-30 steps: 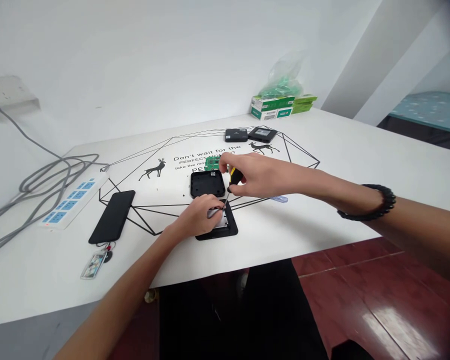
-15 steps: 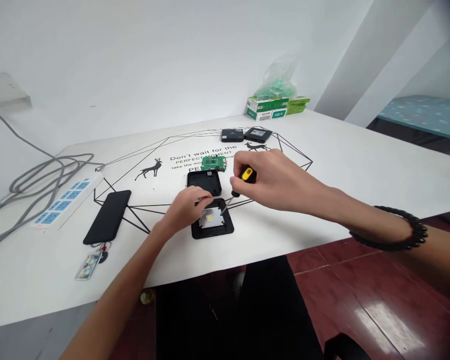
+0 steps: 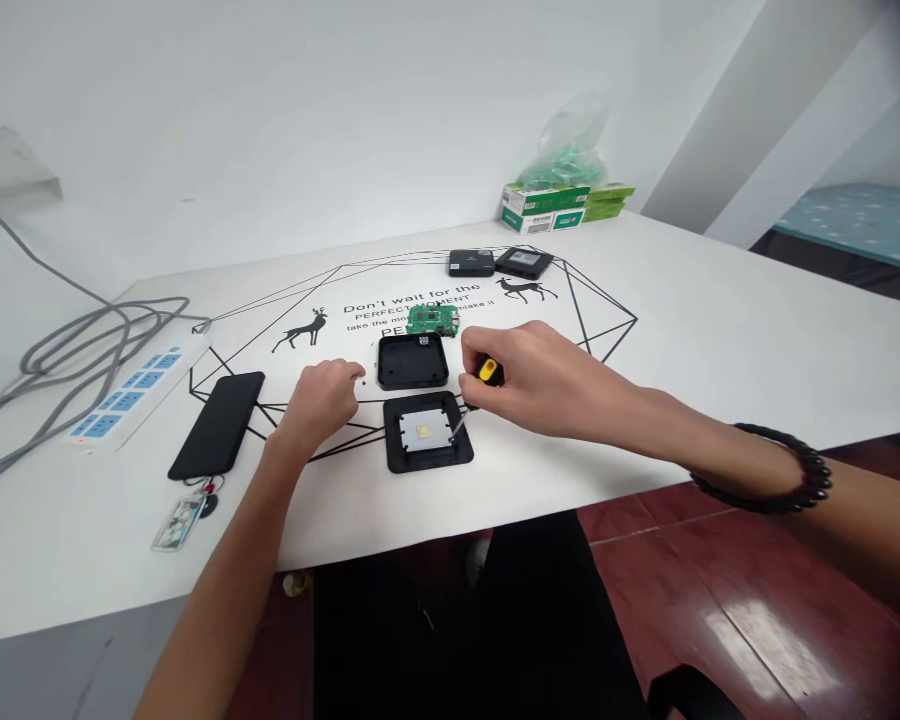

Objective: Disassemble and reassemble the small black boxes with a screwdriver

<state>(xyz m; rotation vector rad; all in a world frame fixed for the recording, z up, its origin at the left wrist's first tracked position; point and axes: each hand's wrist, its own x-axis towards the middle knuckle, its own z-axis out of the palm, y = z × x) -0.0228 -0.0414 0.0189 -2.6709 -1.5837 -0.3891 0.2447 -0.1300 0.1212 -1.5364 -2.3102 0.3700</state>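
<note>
My right hand (image 3: 517, 375) is wrapped round a screwdriver with a yellow-and-black handle (image 3: 489, 371). Its thin shaft slants down to the right edge of a silver metal plate (image 3: 436, 428), which has a pale yellow square pad on it. That plate lies in a black plastic cover (image 3: 427, 463) flat on the table. To the left, my left hand (image 3: 322, 400) is low over the tabletop with its fingers curled together; whatever is between the fingertips is too small to make out. Tiny dark specks, perhaps screws (image 3: 364, 383), lie by its fingertips.
An open black case half (image 3: 412, 372) and a green circuit board (image 3: 433, 320) lie behind the cover. Further back are two black boxes (image 3: 471, 263) and green-white cartons (image 3: 544, 205). A phone (image 3: 217, 425) and a power strip (image 3: 139, 390) with grey cable are at left.
My left hand has moved left, from above the metal plate to the tabletop beside the case half. My right hand has lowered slightly, with the screwdriver still at the plate's right side.
</note>
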